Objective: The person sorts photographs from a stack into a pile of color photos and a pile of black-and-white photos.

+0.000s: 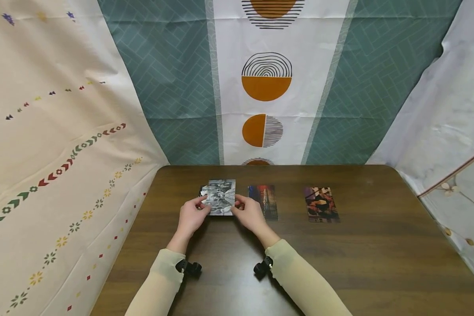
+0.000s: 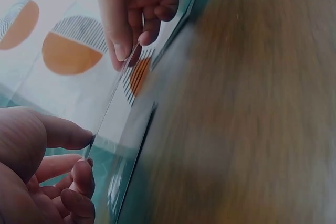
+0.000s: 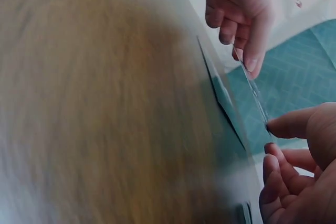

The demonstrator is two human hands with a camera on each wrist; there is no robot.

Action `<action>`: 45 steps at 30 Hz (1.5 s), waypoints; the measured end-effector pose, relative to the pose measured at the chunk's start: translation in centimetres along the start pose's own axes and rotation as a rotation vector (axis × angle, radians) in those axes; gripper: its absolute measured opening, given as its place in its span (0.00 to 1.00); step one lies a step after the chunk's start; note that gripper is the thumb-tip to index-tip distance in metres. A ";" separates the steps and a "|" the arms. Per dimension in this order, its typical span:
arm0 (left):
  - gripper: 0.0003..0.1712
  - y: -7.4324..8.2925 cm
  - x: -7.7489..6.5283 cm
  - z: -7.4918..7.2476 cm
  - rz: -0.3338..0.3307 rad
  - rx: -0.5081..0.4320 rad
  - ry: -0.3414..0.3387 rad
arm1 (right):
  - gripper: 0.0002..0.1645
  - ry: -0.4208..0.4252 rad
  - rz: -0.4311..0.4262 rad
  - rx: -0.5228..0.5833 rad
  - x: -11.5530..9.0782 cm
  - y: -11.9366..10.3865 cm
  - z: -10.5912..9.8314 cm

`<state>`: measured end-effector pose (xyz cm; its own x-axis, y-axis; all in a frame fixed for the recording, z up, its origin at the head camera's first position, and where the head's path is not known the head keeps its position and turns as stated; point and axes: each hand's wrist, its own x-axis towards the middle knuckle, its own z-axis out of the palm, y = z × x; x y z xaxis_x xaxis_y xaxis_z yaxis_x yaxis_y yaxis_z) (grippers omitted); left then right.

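A grey black-and-white picture card (image 1: 222,196) is held up over the table by both hands. My left hand (image 1: 191,216) pinches its left edge between thumb and fingers, and my right hand (image 1: 253,216) pinches its right edge. In the left wrist view the card (image 2: 109,103) appears edge-on as a thin line, raised above the tabletop. Partly covered behind it, another dark-and-white card (image 1: 202,191) lies on the table. A red and blue picture card (image 1: 267,197) lies just right of my right hand, its lower left hidden by that hand.
Farther right on the brown wooden table (image 1: 379,245) lies a card with dark, orange and purple tones (image 1: 322,205). Behind the table's far edge hangs a teal and white cloth (image 1: 174,87). Pale patterned fabric (image 1: 83,131) borders the left side, white fabric (image 1: 438,131) the right.
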<state>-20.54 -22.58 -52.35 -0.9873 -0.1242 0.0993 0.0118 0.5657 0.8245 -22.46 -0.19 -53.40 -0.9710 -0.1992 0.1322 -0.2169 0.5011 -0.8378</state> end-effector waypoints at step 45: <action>0.27 -3.2 1.1 -1.8 -0.104 0.151 -0.043 | 0.32 -0.091 0.068 -0.284 1.4 -1.9 3.8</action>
<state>-21.36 -25.94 -53.88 -0.9878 -0.1554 -0.0086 -0.1115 0.6681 0.7356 -22.97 -4.61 -53.58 -0.9739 -0.2258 0.0221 -0.1838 0.7284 -0.6600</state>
